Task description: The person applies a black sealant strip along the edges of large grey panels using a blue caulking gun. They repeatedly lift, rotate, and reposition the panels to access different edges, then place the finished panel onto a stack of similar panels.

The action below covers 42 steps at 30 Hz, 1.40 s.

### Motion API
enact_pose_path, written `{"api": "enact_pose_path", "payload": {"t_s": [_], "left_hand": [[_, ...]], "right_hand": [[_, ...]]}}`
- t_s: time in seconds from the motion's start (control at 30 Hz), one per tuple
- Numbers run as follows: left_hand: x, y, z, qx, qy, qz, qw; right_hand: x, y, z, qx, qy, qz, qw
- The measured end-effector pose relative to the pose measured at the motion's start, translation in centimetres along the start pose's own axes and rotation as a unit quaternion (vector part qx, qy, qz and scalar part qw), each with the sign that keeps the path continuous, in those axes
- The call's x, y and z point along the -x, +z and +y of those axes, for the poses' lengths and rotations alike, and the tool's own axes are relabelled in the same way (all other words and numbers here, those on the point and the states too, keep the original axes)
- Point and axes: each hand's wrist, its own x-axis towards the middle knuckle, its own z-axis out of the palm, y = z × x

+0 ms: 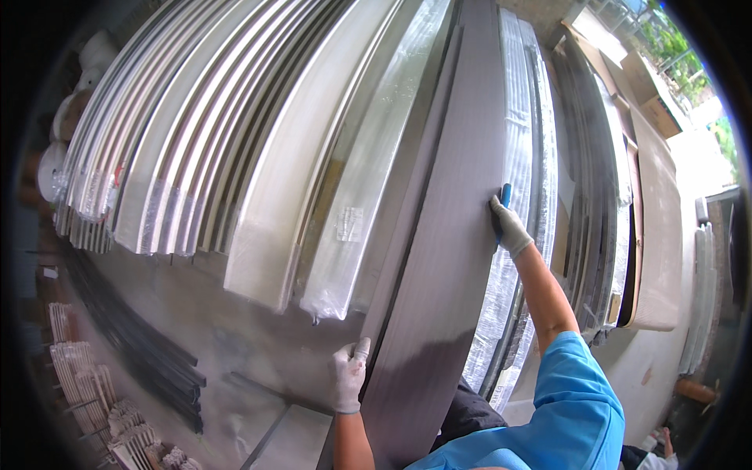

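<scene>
A long grey wood-grain panel [446, 235] leans upright in front of me among stacked boards. My left hand [348, 374], in a white glove, grips its left edge low down. My right hand [507, 223], also gloved with blue on the palm side, clasps the panel's right edge higher up, arm stretched out. Both hands hold the same panel.
Many plastic-wrapped white and grey panels [258, 157] lean to the left. More wrapped sheets [525, 117] and brown boards [654, 219] stand to the right. Dark strips [149, 345] and bundled pale trim [86, 376] lie on the concrete floor at lower left.
</scene>
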Motion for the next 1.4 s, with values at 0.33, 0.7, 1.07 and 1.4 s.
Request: {"api": "enact_pose_path", "payload": {"t_s": [0.33,0.7,1.07,1.4], "left_hand": [[-6.1,6.5,-7.3,0.037,-0.029,-0.04,0.998],[-11.4,14.4,-13.8,0.113,-0.053,-0.055,0.991],[-12.5,13.4,-13.1,-0.142,0.011,-0.031,0.989],[16.1,1.6,-45.6,-0.029,-0.457,0.247,0.854]], "right_hand": [[-4.5,-1.2,5.2,0.061,0.022,0.072,0.995],[-9.5,-2.9,9.6,0.132,0.036,0.119,0.983],[-9.1,-6.0,7.1,0.646,-0.079,0.112,0.751],[11.7,-9.5,20.7,0.364,0.089,0.059,0.925]]}}
